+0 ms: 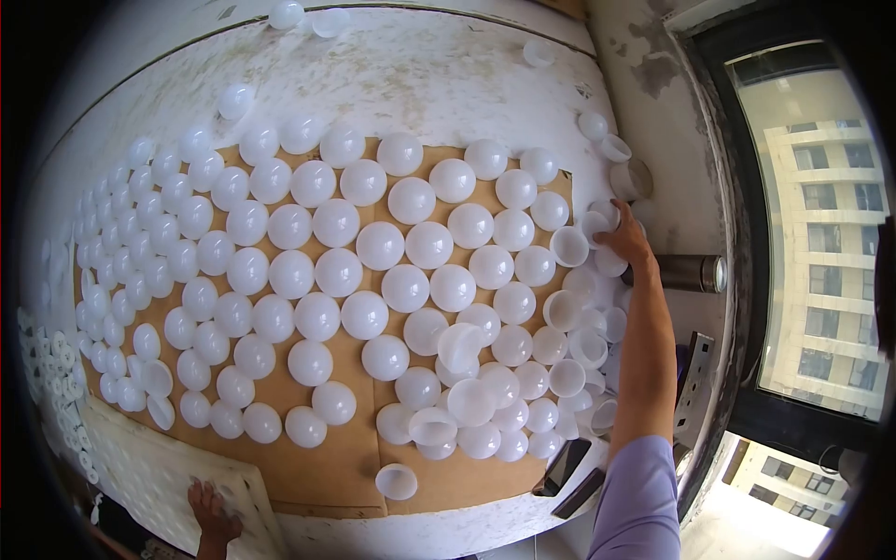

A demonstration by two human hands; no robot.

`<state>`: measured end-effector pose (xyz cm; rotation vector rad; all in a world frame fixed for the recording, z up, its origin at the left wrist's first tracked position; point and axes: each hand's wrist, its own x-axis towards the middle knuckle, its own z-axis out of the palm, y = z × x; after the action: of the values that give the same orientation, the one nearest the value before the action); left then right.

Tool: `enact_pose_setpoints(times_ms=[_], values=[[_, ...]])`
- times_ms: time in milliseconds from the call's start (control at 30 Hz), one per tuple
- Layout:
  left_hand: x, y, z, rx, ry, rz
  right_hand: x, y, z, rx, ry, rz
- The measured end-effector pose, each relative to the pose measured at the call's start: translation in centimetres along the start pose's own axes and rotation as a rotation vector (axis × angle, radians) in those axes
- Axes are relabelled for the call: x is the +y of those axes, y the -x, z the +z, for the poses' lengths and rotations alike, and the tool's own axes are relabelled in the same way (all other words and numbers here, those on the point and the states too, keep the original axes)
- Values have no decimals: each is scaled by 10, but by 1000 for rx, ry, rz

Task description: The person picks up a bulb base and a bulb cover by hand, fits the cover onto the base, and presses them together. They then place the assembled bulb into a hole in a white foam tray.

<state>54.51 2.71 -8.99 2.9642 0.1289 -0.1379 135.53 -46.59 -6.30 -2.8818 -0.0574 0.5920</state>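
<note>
Dozens of white domes (336, 271) on cardboard (336, 471) (some upturned), right hand (623, 239) grasping edge cup (594, 224), left hand (213, 513) released.

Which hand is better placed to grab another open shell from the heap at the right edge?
Right. The right hand touches the open shells there; the left hand rests far off on the white panel.

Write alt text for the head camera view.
A right hand reaches across a table to white plastic cups at its right edge. Rows of white domes cover brown cardboard; the left hand rests on a white holed panel.
</note>
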Motion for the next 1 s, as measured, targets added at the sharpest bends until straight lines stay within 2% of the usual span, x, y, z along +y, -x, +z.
enact_pose_setpoints(times_ms=[100, 167, 300, 367, 467, 533, 633, 700, 733, 800, 833, 900, 1000], values=[[0, 0, 2, 21, -25, -3, 9, 8, -2, -37, -134, -82], [1, -1, 0, 17, -17, -13, 15, 12, -1, -157, -336, -125], [2, -5, 0, 30, -10, -5, 9, 33, -7, -228, -350, -203], [2, -8, -3, 30, -10, -5, 4, 50, -10, -282, -497, -94], [2, -7, 0, 42, -3, -3, 26, 49, 8, -262, -631, -122], [3, -8, 0, 44, 3, -1, 36, 46, 12, -285, -620, -147], [4, -13, -3, 47, 15, 10, 40, 55, 13, -333, -669, -38], [5, -13, -5, 54, 24, 6, 44, 63, 17, -528, -823, 126], [5, -13, -5, 44, 28, -3, 46, 70, 19, -540, -817, 131], [5, -14, -5, 75, 20, 12, 48, 83, 21, -377, -900, 60], [5, -16, -7, 67, 24, 7, 48, 86, 22, -385, -895, 64], [7, -20, -9, 81, 44, 15, 52, 93, 24, -348, -879, -71], [6, -20, -8, 85, 43, 13, 56, 104, 33, -294, -866, -84]])
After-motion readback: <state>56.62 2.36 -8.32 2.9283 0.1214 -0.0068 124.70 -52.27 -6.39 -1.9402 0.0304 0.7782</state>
